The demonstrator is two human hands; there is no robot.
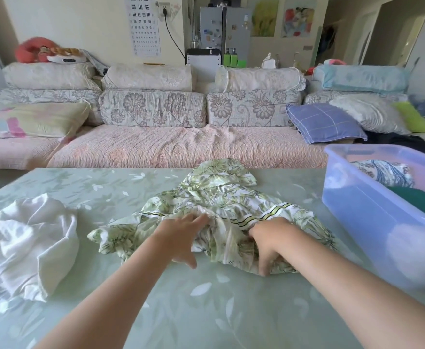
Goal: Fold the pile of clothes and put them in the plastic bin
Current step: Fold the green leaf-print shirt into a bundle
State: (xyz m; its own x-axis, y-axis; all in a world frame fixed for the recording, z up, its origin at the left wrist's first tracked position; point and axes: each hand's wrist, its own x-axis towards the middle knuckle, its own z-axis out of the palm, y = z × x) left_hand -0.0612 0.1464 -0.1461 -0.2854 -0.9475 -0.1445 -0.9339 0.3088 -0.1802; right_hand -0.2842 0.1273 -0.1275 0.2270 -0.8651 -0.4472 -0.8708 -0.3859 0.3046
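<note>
The right hand (269,245) curls its fingers into the near edge of the leaf-print garment (221,197) and pinches a fold, probably to pull the bunched cloth straight. Just left of that grip, the left hand (183,238) lies on the same garment with fingers spread and holding nothing, apparently pinning it to the table (206,311). The plastic bin (370,222) stands right of the grip, within easy reach, with folded clothes (382,172) inside. A white cloth (30,238) waits far left.
</note>
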